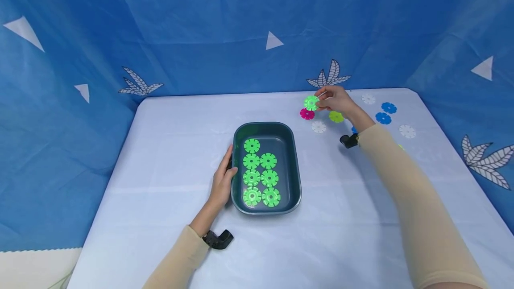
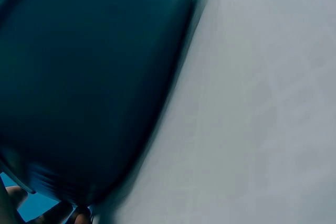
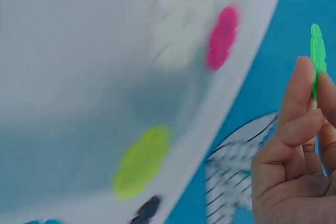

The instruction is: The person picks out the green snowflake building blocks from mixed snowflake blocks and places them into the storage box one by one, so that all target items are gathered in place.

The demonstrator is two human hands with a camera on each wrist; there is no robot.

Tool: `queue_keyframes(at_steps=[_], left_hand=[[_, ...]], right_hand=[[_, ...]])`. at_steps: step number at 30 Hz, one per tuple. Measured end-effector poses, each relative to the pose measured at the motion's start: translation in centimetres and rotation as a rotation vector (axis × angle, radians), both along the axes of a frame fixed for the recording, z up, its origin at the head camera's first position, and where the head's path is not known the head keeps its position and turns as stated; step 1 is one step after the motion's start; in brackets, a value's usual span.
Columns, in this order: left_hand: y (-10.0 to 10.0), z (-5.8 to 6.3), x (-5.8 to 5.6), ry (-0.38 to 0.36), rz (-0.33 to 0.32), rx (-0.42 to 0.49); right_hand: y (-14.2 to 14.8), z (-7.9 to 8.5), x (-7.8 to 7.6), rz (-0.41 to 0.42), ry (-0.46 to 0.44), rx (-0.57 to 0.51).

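Note:
My right hand (image 1: 335, 99) pinches a green notched plastic disc (image 1: 311, 103) between thumb and fingertips above the far part of the table. In the right wrist view the same disc (image 3: 317, 56) is seen edge-on. Just below it lies a pink disc (image 1: 307, 114), with a white disc (image 1: 319, 127) and a yellow-green disc (image 1: 336, 117) nearby. My left hand (image 1: 221, 184) holds the left side of a dark rectangular tray (image 1: 287, 168), thumb at the rim. Two columns of green discs (image 1: 251, 177) lie flat inside it, on the left and middle.
Blue discs (image 1: 383, 118) and white discs (image 1: 407, 131) lie at the far right of the white-covered table (image 1: 168, 146). The right forearm partly hides others there. A blue curtain (image 1: 201, 35) hangs along the table's back and sides.

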State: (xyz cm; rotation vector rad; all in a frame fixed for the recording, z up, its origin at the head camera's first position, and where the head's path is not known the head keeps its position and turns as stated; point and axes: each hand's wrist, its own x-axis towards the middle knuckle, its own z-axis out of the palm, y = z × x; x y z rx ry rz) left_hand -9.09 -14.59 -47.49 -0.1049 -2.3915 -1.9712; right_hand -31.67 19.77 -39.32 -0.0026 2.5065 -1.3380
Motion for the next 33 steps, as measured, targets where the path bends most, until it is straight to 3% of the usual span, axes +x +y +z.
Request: queue_keyframes(at_steps=[11, 18, 23, 33], left_hand=[[-0.1, 0.0, -0.1, 0.008, -0.005, 0.007], [-0.2, 0.0, -0.2, 0.016, -0.006, 0.01], [-0.1, -0.1, -0.1, 0.006, 0.0, 0.006], [0.0, -0.3, -0.1, 0.001, 0.01, 0.001]], right_hand=[[-5.9, 3.2, 4.3, 0.317, 0.135, -0.042], [-9.0, 3.4, 6.7, 0.491, 0.142, 0.038], [-10.6, 2.2, 7.8, 0.53, 0.151, 0.108], [-12.7, -0.1, 9.4, 0.481, 0.195, 0.246]])
